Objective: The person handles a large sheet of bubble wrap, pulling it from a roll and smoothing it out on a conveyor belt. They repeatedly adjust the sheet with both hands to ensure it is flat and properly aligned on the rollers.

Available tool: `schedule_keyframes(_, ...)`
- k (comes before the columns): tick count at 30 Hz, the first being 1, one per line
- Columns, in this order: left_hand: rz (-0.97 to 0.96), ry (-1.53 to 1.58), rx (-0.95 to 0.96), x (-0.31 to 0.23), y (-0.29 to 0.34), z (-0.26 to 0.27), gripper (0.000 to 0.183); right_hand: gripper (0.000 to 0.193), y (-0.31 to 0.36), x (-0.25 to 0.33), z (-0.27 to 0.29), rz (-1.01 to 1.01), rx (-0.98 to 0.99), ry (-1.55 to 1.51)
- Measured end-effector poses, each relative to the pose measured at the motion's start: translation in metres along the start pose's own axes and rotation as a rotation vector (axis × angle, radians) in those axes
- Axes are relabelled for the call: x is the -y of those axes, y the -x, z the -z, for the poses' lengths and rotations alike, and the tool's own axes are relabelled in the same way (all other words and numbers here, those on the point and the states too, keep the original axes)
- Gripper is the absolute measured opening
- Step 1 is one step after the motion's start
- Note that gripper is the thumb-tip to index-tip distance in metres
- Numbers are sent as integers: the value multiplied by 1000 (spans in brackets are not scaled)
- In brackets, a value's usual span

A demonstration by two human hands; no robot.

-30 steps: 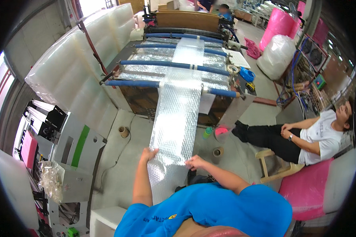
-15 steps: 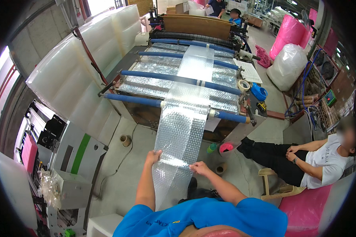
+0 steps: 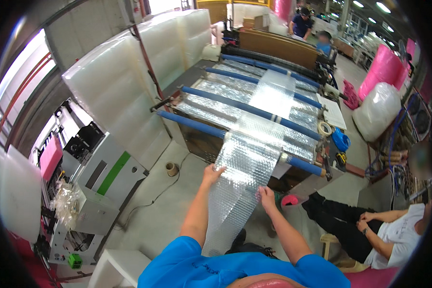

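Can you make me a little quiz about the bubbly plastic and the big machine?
1. True or false: both hands touch the bubble wrap sheet.
2. What colour are the machine's long rollers? A) blue B) yellow C) red
3. Which hand is on the sheet's left edge?

Key:
1. True: the left hand grips one edge and the right hand the other.
2. A
3. The left hand.
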State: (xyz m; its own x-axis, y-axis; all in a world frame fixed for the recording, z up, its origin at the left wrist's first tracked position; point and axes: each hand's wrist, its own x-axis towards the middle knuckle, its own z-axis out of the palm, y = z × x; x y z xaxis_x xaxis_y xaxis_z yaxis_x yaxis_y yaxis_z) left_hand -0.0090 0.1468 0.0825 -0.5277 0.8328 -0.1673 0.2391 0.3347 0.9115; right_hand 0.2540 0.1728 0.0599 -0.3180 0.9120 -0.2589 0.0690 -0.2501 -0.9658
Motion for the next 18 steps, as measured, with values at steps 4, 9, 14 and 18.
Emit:
schedule_keyframes(4, 142, -78, 225, 6, 32, 19, 61, 16, 44, -30, -26, -107, -63, 1)
schedule_keyframes(9, 213, -222, 416, 79, 61, 32, 74, 16, 100, -78, -53, -268, -30, -99)
schedule_keyframes(14, 316, -337, 361, 116, 138, 52, 70, 13, 139, -99, -57, -232, 77, 44)
schedule_keyframes(18, 329, -352, 315, 136, 180, 65, 62, 17, 166, -102, -62, -263, 17, 31)
